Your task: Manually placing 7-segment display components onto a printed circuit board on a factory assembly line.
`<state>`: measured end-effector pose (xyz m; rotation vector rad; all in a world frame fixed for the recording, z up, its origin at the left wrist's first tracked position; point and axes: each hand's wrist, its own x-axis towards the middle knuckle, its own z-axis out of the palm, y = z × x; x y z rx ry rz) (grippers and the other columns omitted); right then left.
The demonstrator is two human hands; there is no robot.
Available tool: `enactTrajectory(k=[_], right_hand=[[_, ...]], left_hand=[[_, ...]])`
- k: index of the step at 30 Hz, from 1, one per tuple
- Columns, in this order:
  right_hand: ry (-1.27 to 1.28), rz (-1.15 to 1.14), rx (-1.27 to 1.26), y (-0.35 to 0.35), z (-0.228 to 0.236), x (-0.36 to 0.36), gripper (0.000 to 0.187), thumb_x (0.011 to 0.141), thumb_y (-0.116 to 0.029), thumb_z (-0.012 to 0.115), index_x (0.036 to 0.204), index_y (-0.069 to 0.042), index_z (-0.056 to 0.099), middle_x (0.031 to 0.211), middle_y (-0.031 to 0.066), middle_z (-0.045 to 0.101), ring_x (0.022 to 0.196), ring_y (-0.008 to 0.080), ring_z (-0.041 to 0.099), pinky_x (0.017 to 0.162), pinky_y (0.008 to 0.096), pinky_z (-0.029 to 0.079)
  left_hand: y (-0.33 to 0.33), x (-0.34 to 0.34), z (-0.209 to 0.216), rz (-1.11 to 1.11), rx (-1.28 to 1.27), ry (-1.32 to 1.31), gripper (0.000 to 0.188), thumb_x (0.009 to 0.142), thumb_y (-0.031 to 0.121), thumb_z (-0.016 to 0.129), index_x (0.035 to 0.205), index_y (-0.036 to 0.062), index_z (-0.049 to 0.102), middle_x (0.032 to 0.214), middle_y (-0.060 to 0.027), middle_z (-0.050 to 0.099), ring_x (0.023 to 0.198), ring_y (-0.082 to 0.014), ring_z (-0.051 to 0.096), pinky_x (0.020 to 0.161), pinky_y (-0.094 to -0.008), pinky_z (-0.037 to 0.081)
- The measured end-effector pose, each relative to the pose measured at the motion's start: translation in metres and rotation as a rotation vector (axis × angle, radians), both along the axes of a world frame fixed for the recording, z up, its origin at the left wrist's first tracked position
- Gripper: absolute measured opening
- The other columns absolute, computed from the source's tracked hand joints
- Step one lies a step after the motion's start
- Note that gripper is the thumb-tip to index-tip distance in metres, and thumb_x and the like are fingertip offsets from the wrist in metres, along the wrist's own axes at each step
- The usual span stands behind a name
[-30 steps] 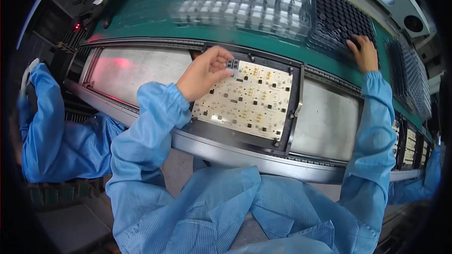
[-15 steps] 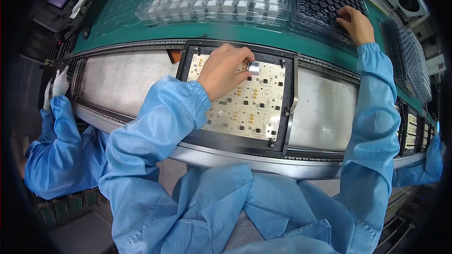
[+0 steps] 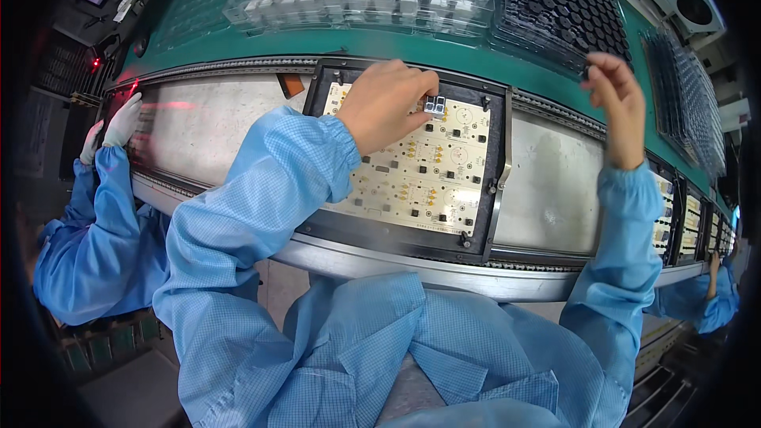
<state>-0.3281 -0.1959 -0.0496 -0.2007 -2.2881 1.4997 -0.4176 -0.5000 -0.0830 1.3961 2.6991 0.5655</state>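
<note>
My left hand (image 3: 386, 103) is closed on a small display module (image 3: 434, 105), a pale block with dark square windows. It holds the module at the upper part of a cream circuit board (image 3: 444, 218); whether the two touch I cannot tell. The board, with small black and yellow components, sits in a black carrier frame (image 3: 380, 239). My right hand (image 3: 617, 103), somewhat blurred, is raised just in front of the tray of black round parts (image 3: 555, 8). Between its thumb and fingertips it pinches a small black part (image 3: 587, 73), probably one of those round parts.
The carrier rests on a conveyor with a metal front rail (image 3: 380, 273). Beyond it, a green mat (image 3: 190, 55) bears clear trays of white parts (image 3: 365, 0). Stacked clear trays (image 3: 682, 95) stand at right. A co-worker's gloved hand (image 3: 124, 119) is at the left.
My right hand has drawn back from the black-part tray toward me, bringing a small black part. My left hand keeps the display module at the board, with its windows now more visible.
</note>
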Motion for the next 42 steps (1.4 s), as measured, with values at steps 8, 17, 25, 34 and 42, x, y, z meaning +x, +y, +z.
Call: enactTrajectory(k=[8,17,25,34,42], right_hand=[[-0.191,0.008,-0.722,-0.078,-0.08,0.038,0.026,0.094,-0.017,0.05,0.118,-0.006,0.053,0.09,-0.0033,0.054,0.078,0.0073,0.053,0.067,0.0205,0.043],[-0.15,0.045,-0.886,-0.1,-0.084,0.028,0.03,0.096,-0.023,0.047,0.119,-0.004,0.051,0.094,-0.0013,0.052,0.081,0.0078,0.049,0.073,0.0228,0.043],[-0.144,0.015,-0.9,-0.112,-0.079,0.029,0.028,0.096,-0.02,0.047,0.118,-0.002,0.05,0.084,0.0018,0.054,0.074,0.0084,0.053,0.065,0.0225,0.044],[-0.159,0.043,-0.565,-0.095,-0.066,0.035,0.024,0.093,-0.013,0.056,0.113,0.0,0.054,0.099,0.0028,0.057,0.082,0.0098,0.057,0.065,0.0213,0.042],[-0.115,0.384,0.305,-0.111,-0.018,0.009,0.023,0.083,-0.001,0.062,0.106,-0.003,0.063,0.097,0.0039,0.062,0.09,0.0141,0.058,0.073,0.0263,0.044]], left_hand=[[0.007,-0.004,0.011,-0.018,-0.05,-0.169,0.023,0.08,0.027,0.068,0.09,0.0068,0.061,0.088,-0.0087,0.064,0.09,-0.0271,0.058,0.083,-0.0381,0.043],[0.01,-0.026,0.028,-0.007,-0.258,-0.203,0.02,0.073,0.021,0.075,0.081,0.0066,0.064,0.078,-0.008,0.065,0.076,-0.0263,0.062,0.067,-0.0367,0.048],[-0.005,-0.035,0.021,-0.008,-0.186,-0.355,0.016,0.069,0.018,0.077,0.078,0.0081,0.068,0.075,-0.0071,0.066,0.075,-0.0251,0.063,0.066,-0.0371,0.048],[-0.009,-0.103,0.053,0.188,0.429,0.095,0.02,0.087,0.017,0.059,0.104,0.0057,0.063,0.095,-0.0127,0.065,0.089,-0.0289,0.062,0.081,-0.0352,0.048],[-0.012,-0.216,0.073,0.072,-0.09,0.264,0.032,0.076,0.009,0.062,0.108,0.0038,0.061,0.095,-0.0191,0.064,0.092,-0.037,0.06,0.082,-0.0403,0.047]])
